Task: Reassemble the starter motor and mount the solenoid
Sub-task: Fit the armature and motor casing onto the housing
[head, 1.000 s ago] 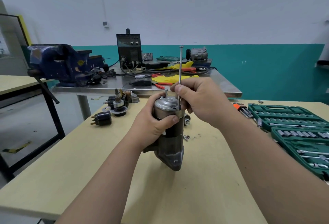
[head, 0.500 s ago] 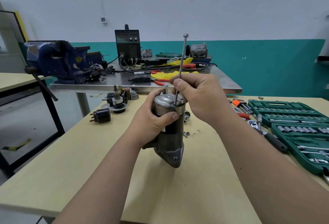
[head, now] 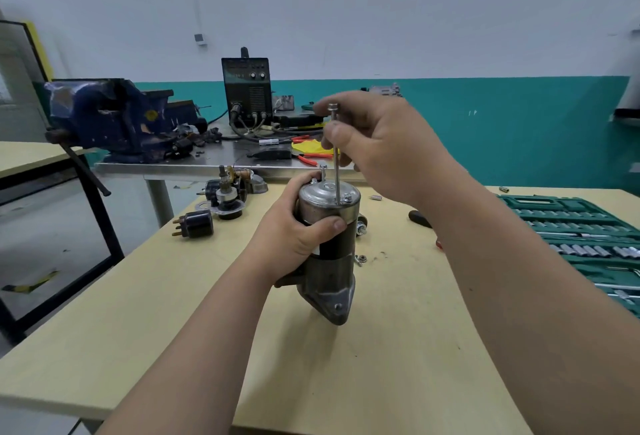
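The starter motor (head: 330, 261) stands upright on the wooden table (head: 398, 365), silver end cap on top. My left hand (head: 294, 230) grips its body just under the cap. A long through bolt (head: 335, 157) sticks up out of a hole in the cap. My right hand (head: 377, 147) pinches the bolt's shaft just below its head. A second bolt's head shows at the cap's far side. The black solenoid (head: 195, 224) lies on the table to the left, terminals pointing left.
Loose motor parts (head: 228, 192) lie behind the solenoid. Small nuts (head: 362, 257) lie beside the motor. A green socket set (head: 585, 237) is open at the right. Behind stands a steel bench (head: 194, 163) with a blue vise (head: 114, 119), a black welder (head: 246, 86) and pliers.
The long bolt has dropped deeper into the end cap. My right hand has slid up the shaft to just below the bolt's head. The left hand keeps its grip.
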